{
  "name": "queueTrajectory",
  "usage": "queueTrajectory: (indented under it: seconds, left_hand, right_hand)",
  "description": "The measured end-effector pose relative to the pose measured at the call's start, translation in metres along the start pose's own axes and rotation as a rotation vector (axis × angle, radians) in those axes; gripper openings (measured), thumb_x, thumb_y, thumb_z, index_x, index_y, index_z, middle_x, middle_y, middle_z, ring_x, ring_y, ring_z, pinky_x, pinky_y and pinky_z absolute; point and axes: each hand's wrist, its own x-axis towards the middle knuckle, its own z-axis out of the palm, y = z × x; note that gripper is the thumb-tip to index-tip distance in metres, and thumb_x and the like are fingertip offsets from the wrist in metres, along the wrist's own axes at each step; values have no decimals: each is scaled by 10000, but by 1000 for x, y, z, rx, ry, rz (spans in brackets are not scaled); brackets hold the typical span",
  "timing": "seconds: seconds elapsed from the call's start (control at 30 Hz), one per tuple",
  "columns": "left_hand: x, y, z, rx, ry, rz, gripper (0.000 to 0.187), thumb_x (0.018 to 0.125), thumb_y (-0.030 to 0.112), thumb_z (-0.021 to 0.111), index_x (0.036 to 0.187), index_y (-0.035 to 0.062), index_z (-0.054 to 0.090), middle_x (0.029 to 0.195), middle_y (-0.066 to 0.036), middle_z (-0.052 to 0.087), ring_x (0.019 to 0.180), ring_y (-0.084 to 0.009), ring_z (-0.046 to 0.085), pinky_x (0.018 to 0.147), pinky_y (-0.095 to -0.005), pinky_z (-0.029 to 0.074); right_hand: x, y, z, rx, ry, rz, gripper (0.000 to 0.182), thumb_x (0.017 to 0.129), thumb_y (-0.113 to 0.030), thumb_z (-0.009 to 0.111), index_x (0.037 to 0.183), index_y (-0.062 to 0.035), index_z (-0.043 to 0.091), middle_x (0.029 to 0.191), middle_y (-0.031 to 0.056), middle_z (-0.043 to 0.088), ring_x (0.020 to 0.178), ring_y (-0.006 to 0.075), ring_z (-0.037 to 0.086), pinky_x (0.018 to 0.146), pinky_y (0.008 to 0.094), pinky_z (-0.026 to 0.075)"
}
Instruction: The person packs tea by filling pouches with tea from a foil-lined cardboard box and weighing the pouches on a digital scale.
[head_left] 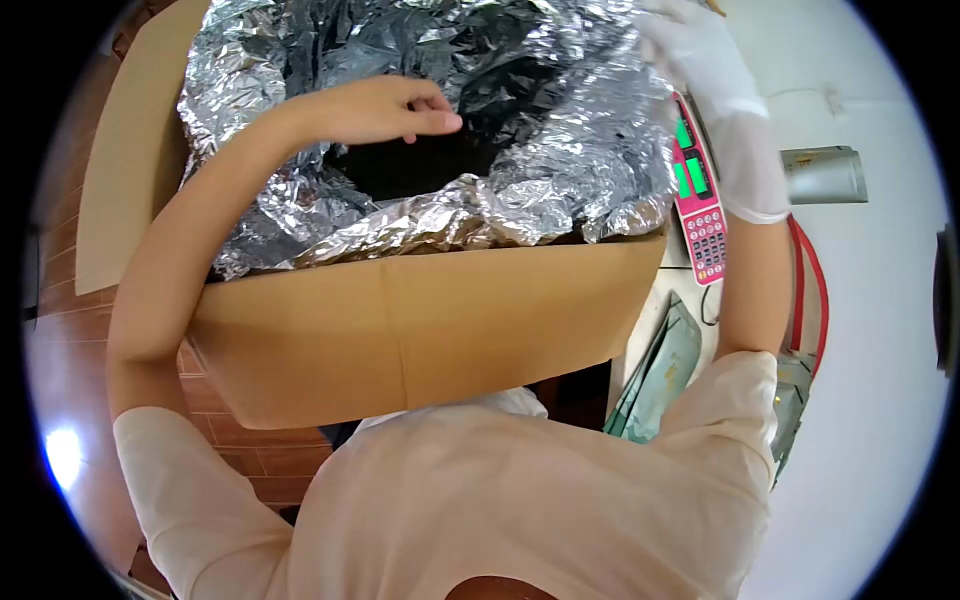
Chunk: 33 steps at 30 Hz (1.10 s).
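Observation:
My left hand is bare and hovers over the hollow of a silver foil liner, thumb out and fingers loosely bent, with nothing visible in it. Under it, the middle of the liner shows a dark hollow whose contents are too dark to make out. The crumpled foil spills over the front wall of a large cardboard box. At the upper right, my right hand wears a white glove and reaches to the liner's edge; its fingers are smeared by motion against the foil.
A pink scale with lit green displays stands right of the box. Green pouches lie in front of it on the table, and a silvery packet lies farther right near a red strap. An open cardboard flap sticks out left.

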Motion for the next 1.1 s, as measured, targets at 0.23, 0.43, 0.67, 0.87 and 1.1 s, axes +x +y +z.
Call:
queueTrajectory:
  seconds: [0.23,0.43,0.67,0.87,1.1]
  left_hand:
    - [-4,5,37,17,-410,270,553,939,314,539,1403,60,378,1325,-157,536,1158,-294,552,968,-389,430]
    - [-7,4,38,-116,-536,293,451,927,190,535,1347,37,477,1333,-178,535,1212,-291,523,1015,-385,392]
    - [4,-6,48,26,-556,236,606,863,122,583,1436,112,385,1439,-180,421,1281,-282,455,1039,-374,369]
    - [12,-23,77,77,-501,358,585,833,78,562,1396,64,405,1287,-213,501,1094,-345,557,929,-377,427]
    - [-6,9,52,245,-667,339,558,794,95,599,1317,-16,438,1262,-221,515,966,-370,607,838,-398,473]
  right_hand:
    - [-32,-10,19,273,-22,24,600,822,-329,704,1303,-26,511,1211,134,593,1073,179,580,889,288,465]
    - [-126,25,10,-527,179,26,655,793,-299,736,1308,22,487,1094,195,621,936,260,610,832,315,486]
    - [-127,-1,-44,385,281,393,248,882,-211,662,1034,-16,678,873,13,663,734,78,575,642,219,463]
    - [-102,-74,-55,503,532,126,317,934,-178,543,1131,60,611,1069,111,638,960,160,595,861,278,467]
    - [-101,-85,-46,797,322,76,339,946,-158,510,1201,59,563,1151,154,621,1036,245,614,922,337,481]
